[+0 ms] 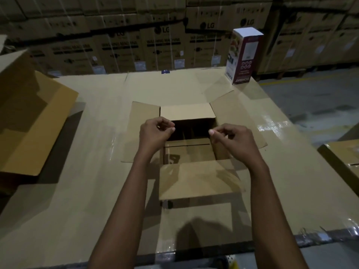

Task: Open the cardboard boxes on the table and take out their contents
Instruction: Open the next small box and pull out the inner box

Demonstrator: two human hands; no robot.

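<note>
Four flaps of the cardboard box at the middle of the counter are folded out flat, probably to keep the opening clear for reaching in. The inside is dark, and I cannot tell what remains in it. The left hand hovers over the opening's 9 o'clock edge and the right hand over its 3 o'clock edge. Both have their fingers curled toward the thumb, with nothing visible between them. The box lies directly under and between the two hands, and neither hand touches it. A printed carton stands upright at 1 o'clock, likely contents already taken out. A larger open box sits at 9 o'clock.
</note>
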